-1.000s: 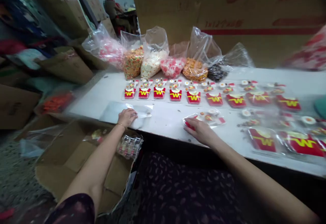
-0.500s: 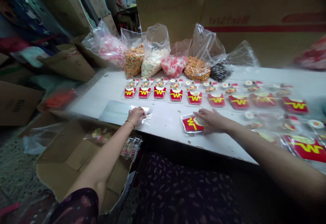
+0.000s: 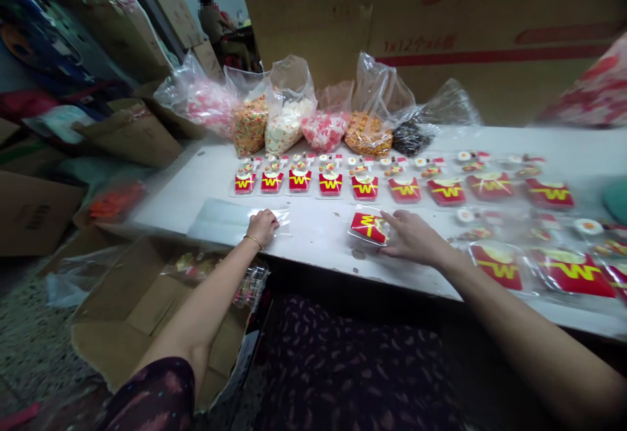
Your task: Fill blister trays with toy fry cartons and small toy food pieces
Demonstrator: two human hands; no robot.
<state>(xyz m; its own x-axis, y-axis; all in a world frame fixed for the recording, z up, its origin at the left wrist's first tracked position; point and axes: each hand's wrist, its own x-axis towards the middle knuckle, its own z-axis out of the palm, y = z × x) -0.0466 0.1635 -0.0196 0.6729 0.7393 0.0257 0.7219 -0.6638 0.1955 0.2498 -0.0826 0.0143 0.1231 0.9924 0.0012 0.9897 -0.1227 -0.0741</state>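
My left hand [image 3: 263,228] is closed, its fingertips pinching the edge of a clear plastic bag [image 3: 283,217]. A stack of such flat bags [image 3: 215,219] lies on the white table just left of it. My right hand [image 3: 414,238] grips the right end of a clear plastic pack [image 3: 368,228], thumb and fingers on either side. Inside the pack is a red fries-box piece with a yellow W-like mark, turned sideways. Beyond both hands runs a row of similar packs [image 3: 331,184] with small toy-food pieces above the red boxes. More packs [image 3: 571,271] lie right of my right hand.
Open plastic bags of small coloured pieces [image 3: 326,129] stand along the table's back, before a large cardboard box [image 3: 441,0]. Below the table's left front edge is an open carton [image 3: 105,313] with packaged items. A person [image 3: 220,29] sits in the far background.
The pack in my right hand has turned, its printed red face now tilted differently. My left hand keeps to the bag edge. The camera view has swung slightly right.
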